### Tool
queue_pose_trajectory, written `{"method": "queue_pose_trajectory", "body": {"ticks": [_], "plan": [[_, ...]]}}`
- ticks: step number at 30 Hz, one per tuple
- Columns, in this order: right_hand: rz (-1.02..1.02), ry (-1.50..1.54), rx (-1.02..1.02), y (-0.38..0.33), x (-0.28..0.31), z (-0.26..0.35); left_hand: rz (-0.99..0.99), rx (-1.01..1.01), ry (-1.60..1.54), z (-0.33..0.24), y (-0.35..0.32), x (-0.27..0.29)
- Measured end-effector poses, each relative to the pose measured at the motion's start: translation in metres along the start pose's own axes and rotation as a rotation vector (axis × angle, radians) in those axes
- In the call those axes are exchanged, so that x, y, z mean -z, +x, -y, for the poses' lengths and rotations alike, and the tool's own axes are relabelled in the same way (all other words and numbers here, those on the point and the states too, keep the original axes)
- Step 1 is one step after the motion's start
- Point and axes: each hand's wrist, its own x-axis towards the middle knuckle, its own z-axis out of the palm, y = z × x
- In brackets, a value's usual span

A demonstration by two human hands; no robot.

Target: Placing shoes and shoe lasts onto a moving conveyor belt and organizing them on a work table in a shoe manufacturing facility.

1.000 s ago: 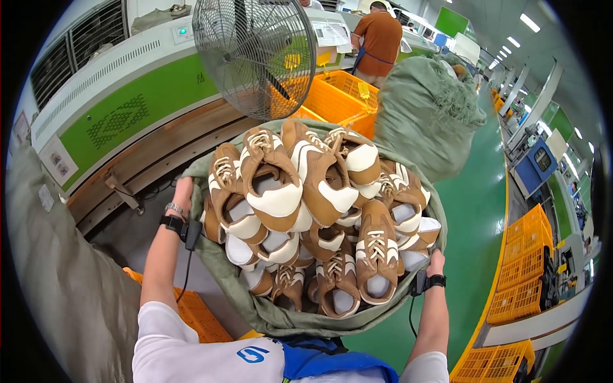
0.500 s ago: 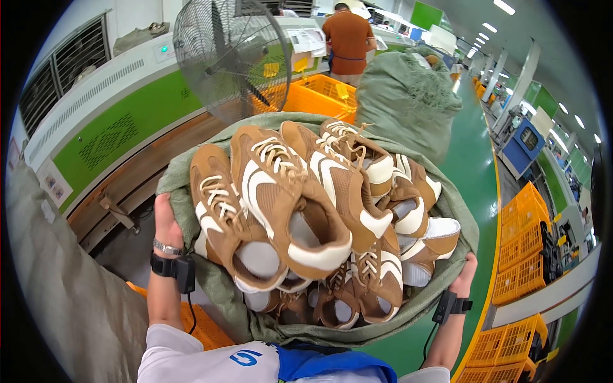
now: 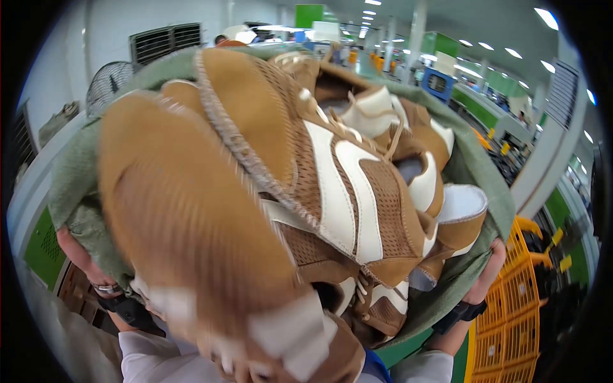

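A green woven sack (image 3: 482,169) full of brown and white sneakers is lifted close in front of me. My left hand (image 3: 82,258) grips its side at the left, its fingers partly hidden by the fabric. At the right, my right hand (image 3: 486,273) is closed on the sack's edge. One sneaker (image 3: 185,204), blurred by motion, tips toward me over the near side with its toe up. Behind it another sneaker (image 3: 348,191) lies on its side, its curved white stripes showing. More sneakers fill the sack's right part, one with a pale insole (image 3: 461,203).
Orange plastic crates (image 3: 511,319) stand stacked at the right, beside the green floor. A fan (image 3: 110,83) shows behind the sack at the far left. Farther off are a blue machine (image 3: 437,83), a white pillar (image 3: 416,39) and a person, mostly hidden.
The sack has risen and come much nearer, hiding more of the room. Sneakers have shifted, the front one tilting toward me. My view has swung up and right; both hands still hold the sack.
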Motion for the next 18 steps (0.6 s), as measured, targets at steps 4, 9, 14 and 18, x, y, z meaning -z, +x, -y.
{"method": "queue_pose_trajectory", "body": {"ticks": [4, 9, 14, 18], "plan": [[-0.103, -0.044, 0.286, -0.022, -0.031, 0.006, 0.091, 0.103, -0.094, 0.069, 0.076, -0.001], [-0.282, -0.147, 0.518, -0.057, -0.028, 0.001, 0.217, 0.322, -0.263, 0.238, 0.155, -0.134], [-0.509, -0.161, 0.762, -0.070, -0.044, -0.001, 0.426, 0.566, -0.469, 0.337, 0.243, -0.057], [-0.633, -0.244, 0.954, -0.085, -0.051, -0.002, 0.641, 0.741, -0.680, 0.461, 0.271, -0.087]]}}
